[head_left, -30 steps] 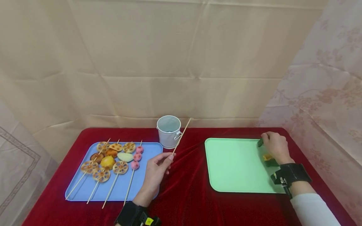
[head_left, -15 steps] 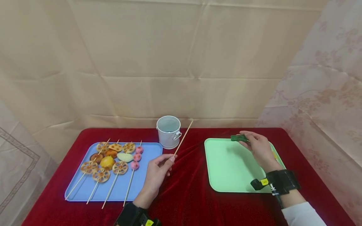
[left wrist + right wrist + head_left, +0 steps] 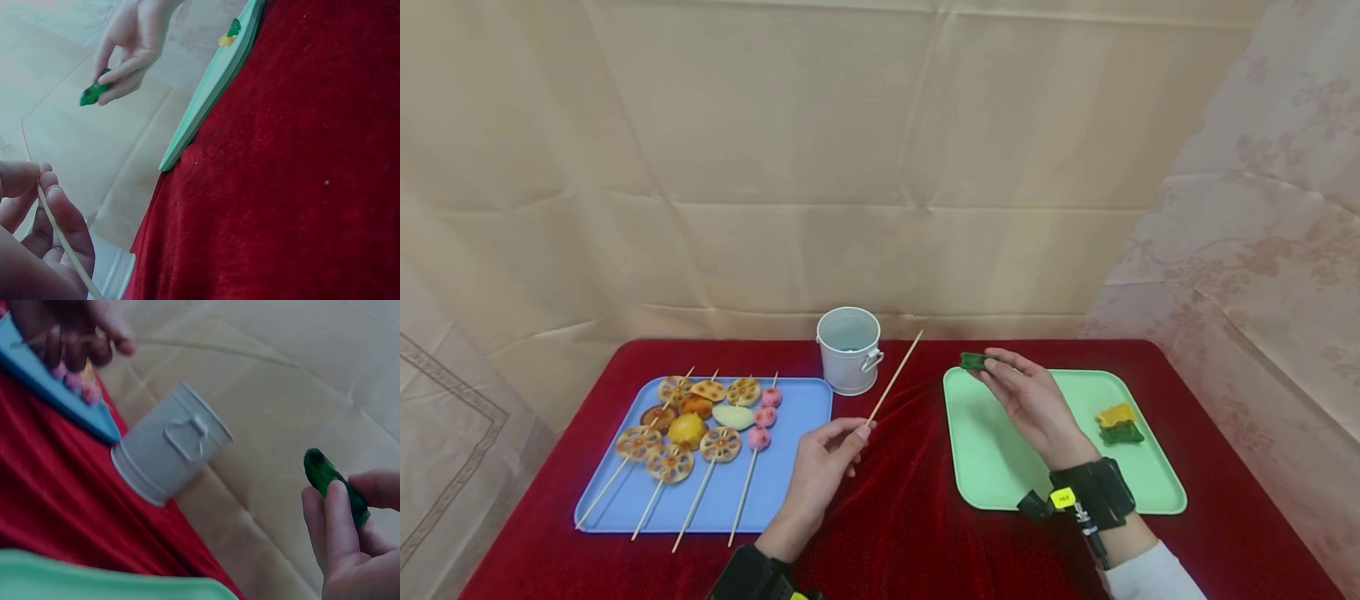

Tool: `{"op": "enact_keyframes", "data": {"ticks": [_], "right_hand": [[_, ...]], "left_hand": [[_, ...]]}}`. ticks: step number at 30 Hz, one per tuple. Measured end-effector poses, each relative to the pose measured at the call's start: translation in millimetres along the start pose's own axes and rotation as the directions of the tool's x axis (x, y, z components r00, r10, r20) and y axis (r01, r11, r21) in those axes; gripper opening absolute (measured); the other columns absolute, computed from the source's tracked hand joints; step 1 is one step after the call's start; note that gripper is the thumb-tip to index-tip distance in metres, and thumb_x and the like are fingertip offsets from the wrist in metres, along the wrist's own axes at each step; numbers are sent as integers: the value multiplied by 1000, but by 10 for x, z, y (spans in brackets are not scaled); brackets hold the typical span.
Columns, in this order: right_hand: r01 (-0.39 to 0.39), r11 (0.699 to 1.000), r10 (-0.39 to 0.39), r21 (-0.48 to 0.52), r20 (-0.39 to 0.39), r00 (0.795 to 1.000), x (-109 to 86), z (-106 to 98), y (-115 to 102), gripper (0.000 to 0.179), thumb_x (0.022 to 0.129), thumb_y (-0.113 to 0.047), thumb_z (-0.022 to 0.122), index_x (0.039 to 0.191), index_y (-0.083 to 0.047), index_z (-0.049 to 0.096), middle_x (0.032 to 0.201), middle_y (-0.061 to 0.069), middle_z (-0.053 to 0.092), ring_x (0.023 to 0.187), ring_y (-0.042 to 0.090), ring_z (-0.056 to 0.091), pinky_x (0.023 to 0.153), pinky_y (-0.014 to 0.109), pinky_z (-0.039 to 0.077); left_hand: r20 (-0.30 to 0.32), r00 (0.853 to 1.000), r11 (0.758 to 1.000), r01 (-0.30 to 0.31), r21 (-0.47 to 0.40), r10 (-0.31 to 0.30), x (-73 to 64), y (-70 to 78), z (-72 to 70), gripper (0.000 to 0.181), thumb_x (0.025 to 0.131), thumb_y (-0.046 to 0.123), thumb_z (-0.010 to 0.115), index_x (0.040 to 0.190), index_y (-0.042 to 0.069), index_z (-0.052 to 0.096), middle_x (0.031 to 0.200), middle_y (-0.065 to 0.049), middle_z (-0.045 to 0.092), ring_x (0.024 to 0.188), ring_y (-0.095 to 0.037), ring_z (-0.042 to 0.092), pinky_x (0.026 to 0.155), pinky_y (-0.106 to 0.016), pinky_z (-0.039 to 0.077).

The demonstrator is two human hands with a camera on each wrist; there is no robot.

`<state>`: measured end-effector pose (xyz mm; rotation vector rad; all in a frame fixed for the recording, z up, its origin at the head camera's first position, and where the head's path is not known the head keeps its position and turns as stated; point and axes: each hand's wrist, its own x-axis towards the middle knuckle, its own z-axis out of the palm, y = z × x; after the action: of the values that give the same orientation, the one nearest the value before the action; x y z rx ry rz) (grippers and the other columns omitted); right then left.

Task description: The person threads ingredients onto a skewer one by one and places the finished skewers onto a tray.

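My left hand pinches a thin wooden skewer between thumb and fingers, its bare tip slanting up to the right. In the left wrist view the skewer runs past the curled fingers. My right hand holds a dark green, pepper-like piece by its end, raised over the far left corner of the green tray. The right wrist view shows this green piece gripped between thumb and fingers. A yellow piece and another green piece lie together on the tray's right side.
On the left, a blue tray bears several finished skewers with lotus root slices, pink balls and a yellow piece. A small white bucket stands between the trays at the back. Red cloth covers the table.
My right hand has picked up the green piece from the green tray's right side and carried it left toward the skewer. The left hand has shifted slightly, its skewer tip moving right and down.
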<state>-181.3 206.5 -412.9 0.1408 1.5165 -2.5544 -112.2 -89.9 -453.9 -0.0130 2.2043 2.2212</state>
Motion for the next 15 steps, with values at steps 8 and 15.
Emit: {"op": "enact_keyframes", "data": {"ticks": [8,15], "right_hand": [[17,986,-15,169,-15,1000,65,176,122,7,103,-4,62,109,-5,61,129,11,54,110,21,72,101,27,48],[-28,991,34,128,-47,998,77,287,191,10,103,-13,64,111,-9,60,120,5,64,108,20,72,94,30,55]], "left_hand": [[13,1000,1000,12,9,-12,-10,-52,14,18,98,12,71,110,-1,77,87,-14,67,67,-11,56,57,-22,48],[29,1000,1000,12,20,-13,-12,-76,18,19,96,11,72,110,-1,77,88,-13,70,65,-10,54,56,-22,45]]}}
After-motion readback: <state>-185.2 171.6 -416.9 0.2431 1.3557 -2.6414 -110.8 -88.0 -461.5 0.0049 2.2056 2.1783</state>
